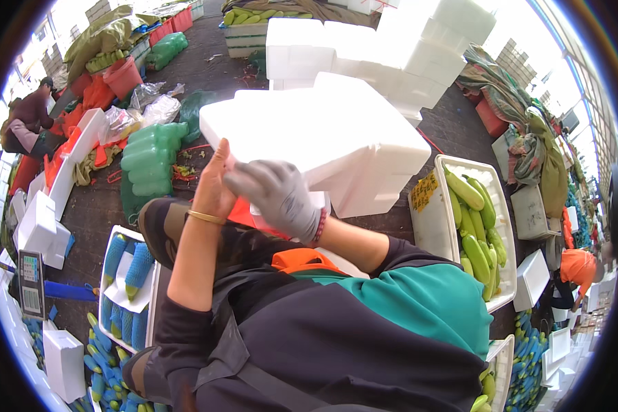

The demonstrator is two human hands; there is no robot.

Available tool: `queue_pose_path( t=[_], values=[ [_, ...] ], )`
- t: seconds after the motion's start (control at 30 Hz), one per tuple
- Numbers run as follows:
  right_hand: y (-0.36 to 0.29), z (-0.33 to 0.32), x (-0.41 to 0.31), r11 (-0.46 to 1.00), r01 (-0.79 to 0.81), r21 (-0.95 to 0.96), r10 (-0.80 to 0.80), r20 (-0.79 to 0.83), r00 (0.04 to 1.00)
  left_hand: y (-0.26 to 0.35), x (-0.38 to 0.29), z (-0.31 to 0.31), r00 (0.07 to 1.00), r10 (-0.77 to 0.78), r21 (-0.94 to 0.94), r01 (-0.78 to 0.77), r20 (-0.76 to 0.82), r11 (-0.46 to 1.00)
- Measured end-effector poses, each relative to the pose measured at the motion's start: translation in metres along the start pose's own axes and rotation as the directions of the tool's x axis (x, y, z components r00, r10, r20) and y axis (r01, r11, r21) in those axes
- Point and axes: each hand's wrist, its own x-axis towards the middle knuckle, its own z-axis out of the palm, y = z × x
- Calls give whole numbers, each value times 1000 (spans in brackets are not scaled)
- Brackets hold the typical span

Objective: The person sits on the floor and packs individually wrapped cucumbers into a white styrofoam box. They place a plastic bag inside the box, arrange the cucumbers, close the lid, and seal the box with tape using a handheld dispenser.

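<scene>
My left hand point(215, 183) is bare, with a gold-coloured bangle at the wrist, and its raised fingers are at the near-left edge of a white foam box stack point(288, 134). Right beside it is my right hand point(278, 198) in a grey work glove, blurred, its fingers against or just in front of the left hand. A red beaded bracelet circles that wrist. The gloved fingers hide part of the left palm, so I cannot tell whether either hand grips anything. Orange fabric point(306, 261) lies at my lap.
On the right, a white crate point(507, 206) holds green gourds point(475, 252). Blue-netted gourds point(139, 265) lie in a foam box at left. Beyond are a digital scale point(31, 283), tall foam boxes point(422, 56) and green-netted bundles point(152, 159). Two people point(28, 121) point(577, 270) work at the sides.
</scene>
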Motion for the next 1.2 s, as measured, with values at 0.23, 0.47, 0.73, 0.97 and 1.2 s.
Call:
queue_pose_path(
  t=[0.23, 0.47, 0.73, 0.97, 1.2],
  values=[
    [176, -53, -70, 827, -249, -504, 443, 313, 840, -9, 45, 6, 867, 307, 410, -133, -394, 902],
    [310, -111, -213, 350, -803, -482, 875, 474, 97, -62, 78, 90, 963, 219, 683, -52, -160, 729],
    [255, -95, -190, 287, -691, -663, 955, 256, 150, -59, 63, 88, 920, 356, 598, -194, -165, 778],
    [199, -59, -150, 514, -447, -732, 853, 493, 174, -13, 48, 94, 941, 251, 620, -59, -227, 783],
    [113, 8, -284, 163, -938, -304, 917, 398, 31, -32, 7, 129, 978, 192, 951, 21, -84, 309]
  ],
)
